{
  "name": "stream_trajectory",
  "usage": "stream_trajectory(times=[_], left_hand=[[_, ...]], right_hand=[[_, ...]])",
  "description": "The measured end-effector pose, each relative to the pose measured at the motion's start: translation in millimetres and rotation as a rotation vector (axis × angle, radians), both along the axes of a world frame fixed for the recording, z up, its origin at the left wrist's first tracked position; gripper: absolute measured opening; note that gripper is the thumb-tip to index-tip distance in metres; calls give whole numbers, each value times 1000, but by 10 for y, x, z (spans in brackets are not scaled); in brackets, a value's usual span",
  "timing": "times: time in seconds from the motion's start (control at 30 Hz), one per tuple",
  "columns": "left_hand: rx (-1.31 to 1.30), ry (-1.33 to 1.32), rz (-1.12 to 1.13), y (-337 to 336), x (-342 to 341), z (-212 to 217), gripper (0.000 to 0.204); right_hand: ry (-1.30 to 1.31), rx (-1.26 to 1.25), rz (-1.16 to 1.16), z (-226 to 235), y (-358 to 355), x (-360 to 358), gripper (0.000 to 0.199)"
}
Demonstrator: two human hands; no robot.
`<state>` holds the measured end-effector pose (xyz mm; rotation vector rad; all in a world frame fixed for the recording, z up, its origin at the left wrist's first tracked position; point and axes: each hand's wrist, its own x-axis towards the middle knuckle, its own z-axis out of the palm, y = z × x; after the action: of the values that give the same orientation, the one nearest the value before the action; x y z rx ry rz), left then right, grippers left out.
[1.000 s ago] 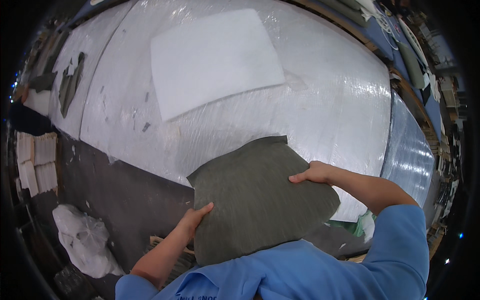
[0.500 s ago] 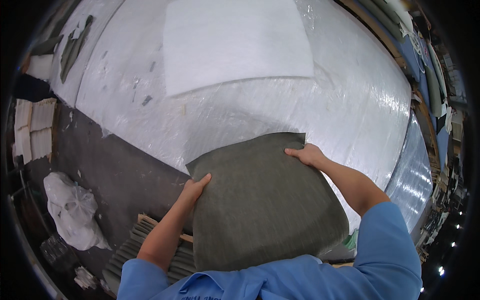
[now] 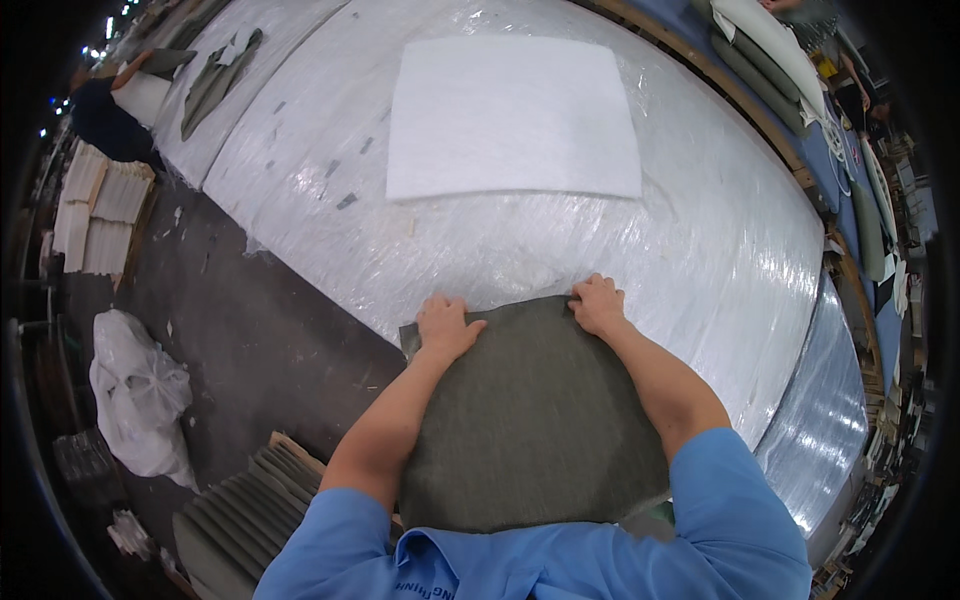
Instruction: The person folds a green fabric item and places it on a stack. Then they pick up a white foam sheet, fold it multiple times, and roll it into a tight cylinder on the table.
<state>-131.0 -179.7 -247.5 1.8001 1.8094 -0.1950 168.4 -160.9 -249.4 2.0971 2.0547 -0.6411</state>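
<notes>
A grey-green fabric piece [image 3: 530, 420] hangs between my body and the front edge of a large table wrapped in clear plastic film [image 3: 720, 260]. My left hand [image 3: 447, 326] grips its far left corner, thumb on the upper face and fingers over the far edge. At the far right corner, my right hand [image 3: 599, 304] holds the cloth in the same way. The near end of the cloth reaches my blue shirt. Beyond my hands, a square white sheet of padding [image 3: 515, 118] lies flat on the wrapped table.
On the floor at left sits a white plastic bag [image 3: 140, 390]. A row of folded grey-green pieces [image 3: 245, 515] stands low at my left. Stacked pale boards [image 3: 105, 220] lie farther left, near a person in dark clothes [image 3: 115, 120]. Rolled fabrics [image 3: 765, 80] line the far right.
Both hands have moved closer together, with the left shifting right and up, and their fingers now reach over the far edge. The view has turned, bringing the person at far left into sight.
</notes>
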Motion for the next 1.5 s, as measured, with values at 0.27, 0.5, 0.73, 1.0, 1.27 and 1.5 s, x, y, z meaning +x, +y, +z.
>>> stream_trajectory(times=[0.27, 0.5, 0.73, 1.0, 1.27, 1.5], left_hand=[[25, -181, -174, 223, 481, -30, 38], [339, -238, -42, 111, 634, -250, 28], [249, -284, 59, 224, 677, -524, 26], [291, -328, -116, 318, 464, -455, 31], [285, -162, -163, 154, -262, -488, 45], [351, -146, -152, 325, -176, -402, 32]], right_hand=[[563, 52, -293, -13, -105, 97, 16], [143, -89, 104, -27, 24, -236, 39], [189, 67, 16, -248, 130, -291, 43], [213, -24, 82, -312, 251, -247, 47], [301, -32, 140, -365, 213, -218, 38], [240, 76, 235, -457, 277, -136, 26]])
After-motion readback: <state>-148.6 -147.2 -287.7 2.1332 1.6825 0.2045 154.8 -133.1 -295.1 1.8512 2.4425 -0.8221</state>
